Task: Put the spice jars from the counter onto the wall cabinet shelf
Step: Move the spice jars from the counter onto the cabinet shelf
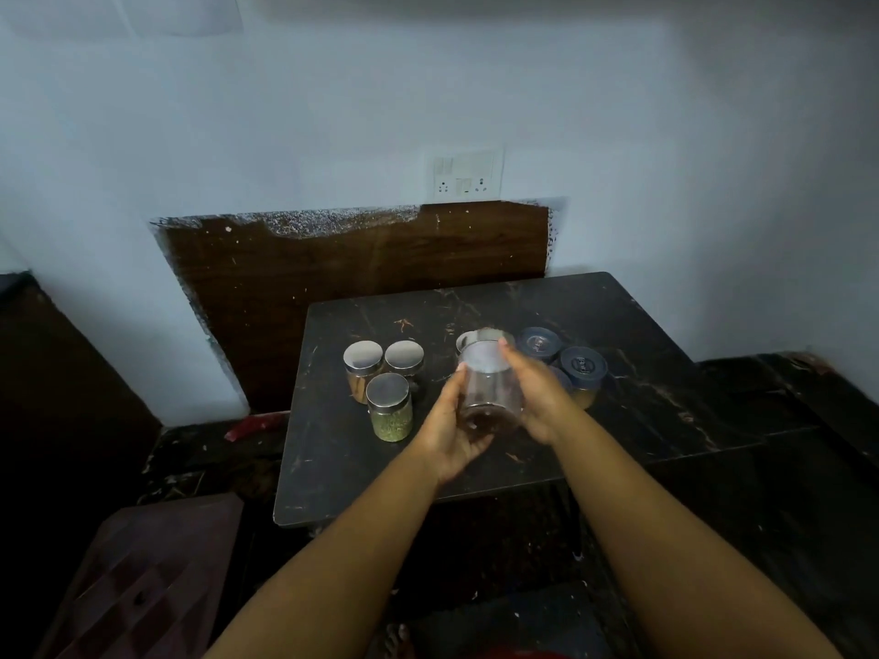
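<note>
From my feed I have a clear jar (490,390) lifted just above the middle of the dark tabletop (642,397), cupped between both palms; it looks like rigid glass or hard plastic with a pale lid, nearly empty, so I judge it light but smooth and prone to slipping, and breakable if it is glass. The safest hold seems to be around the straight wall below the lid, not on the lid itself. My left hand (452,430) wraps the jar's side at 9 o'clock with fingers curved halfway closed and the thumb up near the lid; my right hand (535,397) presses the opposite wall at 3 o'clock, fingers likewise partly curled, their tips at the lid's rim. At 9 o'clock from the held jar stand three steel-lidded jars (385,387), the nearest filled with green herbs; at 2 o'clock sit blue-lidded jars (578,368), and one more steel lid peeks out behind at 12. The wall cabinet shelf is not in view, so I cannot tell how high the lift must go
</note>
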Available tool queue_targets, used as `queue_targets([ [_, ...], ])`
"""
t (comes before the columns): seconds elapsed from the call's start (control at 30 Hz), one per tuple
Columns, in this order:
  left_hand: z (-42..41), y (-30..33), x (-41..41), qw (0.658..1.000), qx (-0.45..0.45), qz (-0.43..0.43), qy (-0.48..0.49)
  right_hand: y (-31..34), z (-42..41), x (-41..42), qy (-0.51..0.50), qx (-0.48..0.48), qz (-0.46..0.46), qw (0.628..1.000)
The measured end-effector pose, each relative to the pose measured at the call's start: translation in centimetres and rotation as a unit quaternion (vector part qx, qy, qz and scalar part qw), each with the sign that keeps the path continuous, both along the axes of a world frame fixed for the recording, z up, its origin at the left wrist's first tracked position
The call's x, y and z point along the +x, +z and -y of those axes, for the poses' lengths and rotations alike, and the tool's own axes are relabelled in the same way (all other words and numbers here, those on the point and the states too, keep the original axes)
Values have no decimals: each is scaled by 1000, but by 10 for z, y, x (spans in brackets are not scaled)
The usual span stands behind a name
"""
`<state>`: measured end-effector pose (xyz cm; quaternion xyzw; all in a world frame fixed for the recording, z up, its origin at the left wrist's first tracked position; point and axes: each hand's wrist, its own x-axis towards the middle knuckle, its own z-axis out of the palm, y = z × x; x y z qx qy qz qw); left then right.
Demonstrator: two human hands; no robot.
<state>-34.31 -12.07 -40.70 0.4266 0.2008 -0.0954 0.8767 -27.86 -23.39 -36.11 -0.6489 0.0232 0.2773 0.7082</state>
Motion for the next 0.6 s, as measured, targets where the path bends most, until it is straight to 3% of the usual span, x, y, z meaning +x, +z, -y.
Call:
queue_targets([
  [0.1,3,2,-7,1000,3,31,0,-5,4,-14,20,-7,1,1000],
  [0.23,-1,2,-9,996,-85,19,16,-9,8,-20,7,-21,-1,1000],
  [0.43,2,6,-4,997,-21,59,36,-6,18,-19,-7,-14,-23,1000],
  [0.6,8,14,1,996,-39,68,44,-6,14,-24,-18,44,-29,998],
])
